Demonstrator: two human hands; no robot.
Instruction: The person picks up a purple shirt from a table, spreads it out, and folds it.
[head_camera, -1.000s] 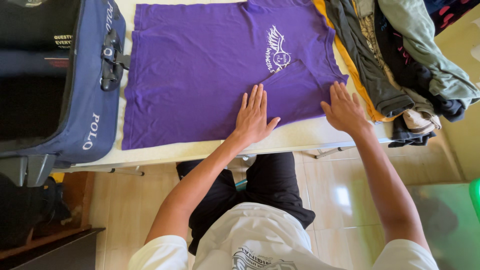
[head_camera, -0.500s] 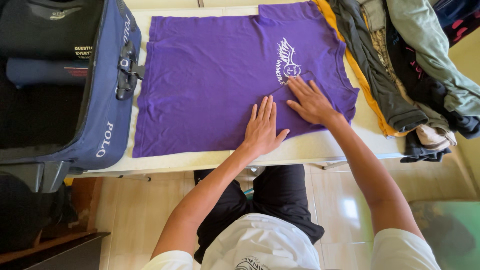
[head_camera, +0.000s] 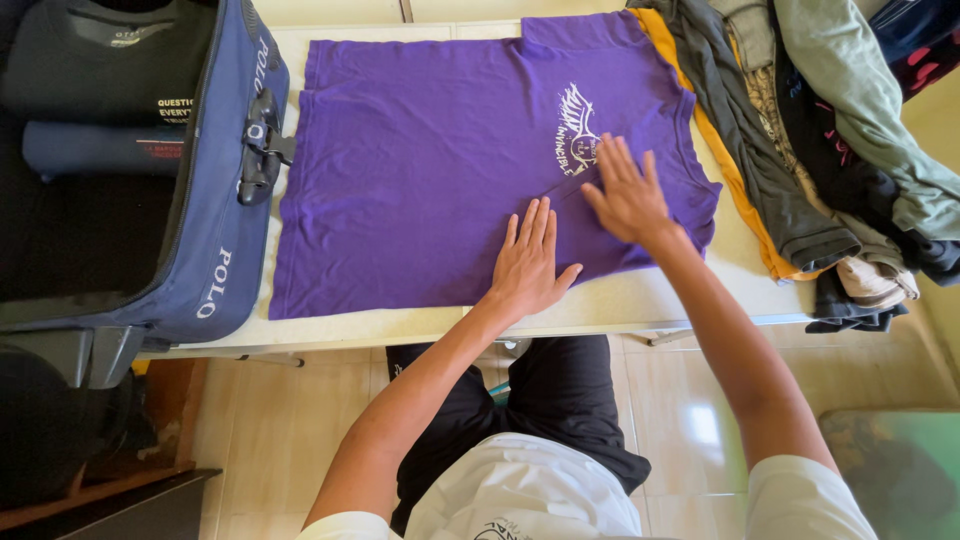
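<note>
A purple T-shirt (head_camera: 430, 160) with a white printed emblem lies flat on a white table (head_camera: 640, 300). One sleeve is folded in over the body near the emblem. My left hand (head_camera: 530, 265) rests flat on the shirt's lower part, close to the table's front edge, fingers together and pointing away from me. My right hand (head_camera: 627, 192) lies flat, fingers spread, on the folded sleeve just right of the emblem. Neither hand grips anything.
An open navy suitcase (head_camera: 215, 220) with folded dark clothes inside stands at the table's left. A pile of clothes (head_camera: 810, 130) in orange, grey, green and black covers the right end. Below the table are my dark trousers and a tiled floor.
My right hand moved from the table's edge beside the sleeve leftward onto the folded sleeve, then slid a little further up it. My left hand stayed pressed in place.
</note>
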